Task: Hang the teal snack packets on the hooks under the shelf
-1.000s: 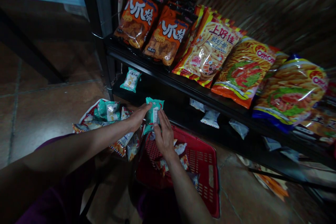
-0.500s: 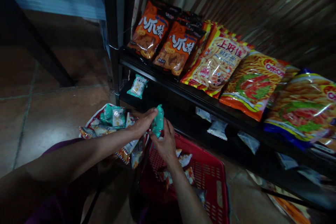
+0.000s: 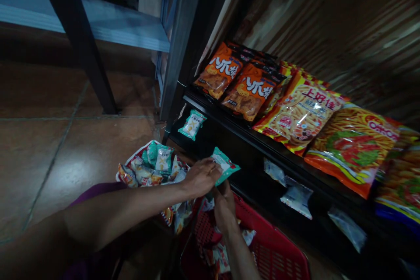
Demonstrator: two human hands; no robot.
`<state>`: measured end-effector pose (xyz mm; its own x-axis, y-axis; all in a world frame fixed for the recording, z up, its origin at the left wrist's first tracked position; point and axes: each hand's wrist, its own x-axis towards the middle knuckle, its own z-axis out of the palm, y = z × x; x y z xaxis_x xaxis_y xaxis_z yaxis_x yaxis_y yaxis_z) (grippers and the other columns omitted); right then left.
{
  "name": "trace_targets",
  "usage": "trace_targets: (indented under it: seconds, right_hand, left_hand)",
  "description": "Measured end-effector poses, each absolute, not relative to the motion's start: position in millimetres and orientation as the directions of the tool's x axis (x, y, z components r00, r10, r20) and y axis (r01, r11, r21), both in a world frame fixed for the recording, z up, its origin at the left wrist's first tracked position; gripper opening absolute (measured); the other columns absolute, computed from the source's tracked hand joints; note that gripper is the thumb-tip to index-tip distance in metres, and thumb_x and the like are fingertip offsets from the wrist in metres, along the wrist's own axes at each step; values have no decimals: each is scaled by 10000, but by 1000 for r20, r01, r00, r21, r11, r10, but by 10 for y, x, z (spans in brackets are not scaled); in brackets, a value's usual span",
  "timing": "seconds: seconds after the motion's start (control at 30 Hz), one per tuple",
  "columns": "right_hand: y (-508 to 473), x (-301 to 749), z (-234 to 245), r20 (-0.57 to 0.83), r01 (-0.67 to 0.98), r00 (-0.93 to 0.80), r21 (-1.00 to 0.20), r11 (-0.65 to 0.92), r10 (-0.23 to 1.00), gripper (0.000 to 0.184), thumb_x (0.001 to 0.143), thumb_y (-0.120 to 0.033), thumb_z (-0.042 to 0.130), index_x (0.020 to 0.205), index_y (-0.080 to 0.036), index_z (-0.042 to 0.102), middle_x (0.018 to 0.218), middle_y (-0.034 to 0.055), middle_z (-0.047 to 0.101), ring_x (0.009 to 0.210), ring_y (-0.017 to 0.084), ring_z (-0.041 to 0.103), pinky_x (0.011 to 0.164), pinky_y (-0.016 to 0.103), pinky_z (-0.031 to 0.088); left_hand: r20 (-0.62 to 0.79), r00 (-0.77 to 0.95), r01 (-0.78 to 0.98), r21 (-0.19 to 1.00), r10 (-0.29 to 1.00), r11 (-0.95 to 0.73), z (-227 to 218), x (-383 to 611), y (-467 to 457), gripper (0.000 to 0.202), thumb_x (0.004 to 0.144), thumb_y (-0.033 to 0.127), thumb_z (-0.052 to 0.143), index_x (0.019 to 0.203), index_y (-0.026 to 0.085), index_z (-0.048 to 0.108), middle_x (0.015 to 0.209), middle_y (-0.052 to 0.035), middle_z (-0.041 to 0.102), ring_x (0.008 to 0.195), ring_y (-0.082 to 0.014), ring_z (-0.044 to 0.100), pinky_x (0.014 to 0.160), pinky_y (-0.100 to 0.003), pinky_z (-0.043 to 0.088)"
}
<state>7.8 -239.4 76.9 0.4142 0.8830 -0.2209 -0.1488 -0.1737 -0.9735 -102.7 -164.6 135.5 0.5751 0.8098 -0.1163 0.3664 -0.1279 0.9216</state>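
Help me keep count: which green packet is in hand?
The green packet held by the left hand, right hand close below. The other green ones lie in the white-rimmed container or on the lower shelf.

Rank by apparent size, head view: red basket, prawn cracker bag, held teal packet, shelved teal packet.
1. Red basket
2. Prawn cracker bag
3. Held teal packet and shelved teal packet: too alike to rank

Purple clothing (image 3: 101, 190) is showing in patches, its lower part sinking into deep shadow. Both forearms (image 3: 131, 212) are showing bare, looking slim and smooth
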Motion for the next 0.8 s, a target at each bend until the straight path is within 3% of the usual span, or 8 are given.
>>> trace_targets:
  seconds: [0.2,0.3,0.4,0.5,0.63,0.8]
  right_hand:
    - [-2358,-42,878,-299,-290,470,-941,-175,831,596,621,-281,700,1192,-293,531,1197,22,600,1042,185,577,897,333,449]
    - [-2343,-47,924,-335,-327,447,-924,-197,829,609,600,-269,700,1185,-298,535,1148,17,627,978,183,603,848,330,476]
    - [-2303,-22,933,-408,-391,396,-885,-250,822,644,591,-242,704,1201,-324,515,1074,-3,657,926,178,622,803,325,497]
    - [-2195,0,891,-443,-420,356,-862,-282,823,646,587,-216,704,1195,-331,518,1020,-26,671,886,155,628,796,297,494]
    - [-1904,-26,776,-396,-397,316,-881,-259,862,607,595,-198,678,1172,-316,531,997,-34,675,850,140,628,836,315,483]
    - [-1431,-127,658,-307,-333,299,-921,-203,904,448,633,-232,635,1077,-265,581,965,-28,676,890,147,619,829,313,485]
  left_hand:
    - [-150,507,497,856,849,-146,1396,-1055,-1627,427,788,185,458,1197,147,573,1276,-80,549,1176,-206,500,1046,-287,343]
    - [-195,461,534,840,866,-94,1396,-1095,-1578,538,775,218,484,1305,128,462,1307,-113,522,1206,-240,480,1038,-313,350]
    - [-335,429,566,823,839,39,1369,-1129,-1503,616,805,292,472,1373,84,356,1350,-171,472,1243,-271,452,1033,-345,349]
    - [-426,447,557,821,786,128,1309,-1147,-1386,573,816,327,460,1344,116,397,1265,-170,552,1164,-289,528,960,-378,411]
    - [-354,436,537,840,827,77,1207,-1184,-1178,519,790,297,501,1294,174,472,1220,-129,592,1131,-277,551,944,-372,421]
    - [-252,326,506,861,911,57,1040,-1289,-890,550,814,305,490,1353,212,428,1228,-111,586,1112,-263,558,940,-362,418]
